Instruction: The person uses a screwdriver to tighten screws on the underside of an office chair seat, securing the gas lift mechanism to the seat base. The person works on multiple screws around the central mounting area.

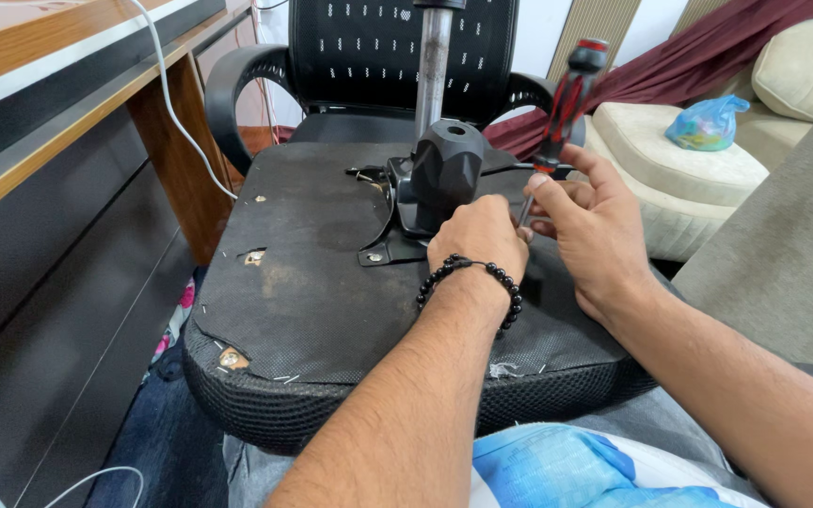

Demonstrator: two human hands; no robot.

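While the upturned chair seat point(331, 282) lies bottom-up across the person's lap, both hands sit at its metal mounting plate point(390, 246), right of centre. Left hand point(478, 237) is curled shut, knuckles up, resting on the seat underside just beside the black plastic mechanism housing point(446, 169); can't tell whether anything is inside the fist. Black bead bracelet point(470, 282) on that wrist. Right hand point(595, 230) grips a screwdriver point(562, 113) with red-and-black handle, thumb along the shaft, handle tilted up and away to the right; the tip is hidden behind the left hand. Steel gas-lift column point(433, 71) stands upright out of the housing. Seat underside is black fabric, torn at the near-left corner point(231, 357), with a hole left of centre and loose staples scattered along the edges. Behind it stands a black mesh office chair point(378, 47) with armrests. Wooden table point(77, 66) on the left, white cable point(173, 103) hanging off it. Cream sofa point(689, 160) to the right, with a blue-green plastic bag point(706, 124) on it.
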